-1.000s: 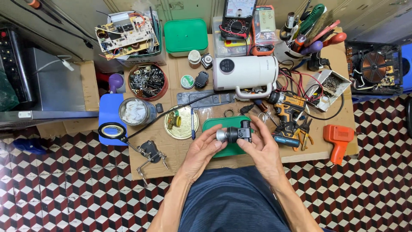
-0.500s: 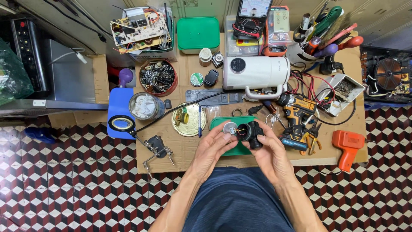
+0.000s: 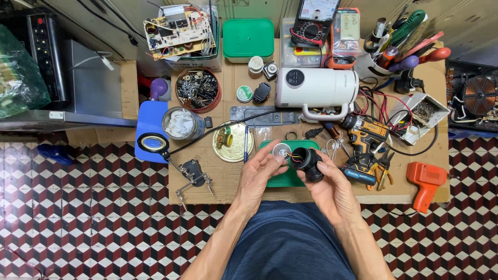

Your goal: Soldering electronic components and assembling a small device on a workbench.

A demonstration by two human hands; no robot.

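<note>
A black, roughly cylindrical plastic housing [image 3: 310, 162] is held above the near edge of the cardboard-covered table [image 3: 228, 181], directly over a green rectangular tray [image 3: 288, 177]. The housing is gripped in the right hand [image 3: 332, 189], whose fingers are curled around its body, the thumb pressed on its upper side. Its long axis is seen to lie roughly left to right, with the open end turned toward the left hand [image 3: 259, 173]. Just beside that open end, a small round silver disc [image 3: 281, 151] is pinched between the thumb and fingertips of the left hand; thin coloured wires [image 3: 294, 154] are seen running from the disc into the housing. The two parts are thus set close together, joined only by the wires, with the disc to the left of the housing's mouth. Whether disc and housing touch cannot be told. Neither hand is spread; both are closed on their parts.

Beyond the hands, a white cylindrical appliance with a handle [image 3: 317, 89] is laid on its side. A yellow-and-black cordless drill [image 3: 363, 135] rests to the right of the tray, and a round shallow metal dish [image 3: 233, 141] to its left.
</note>
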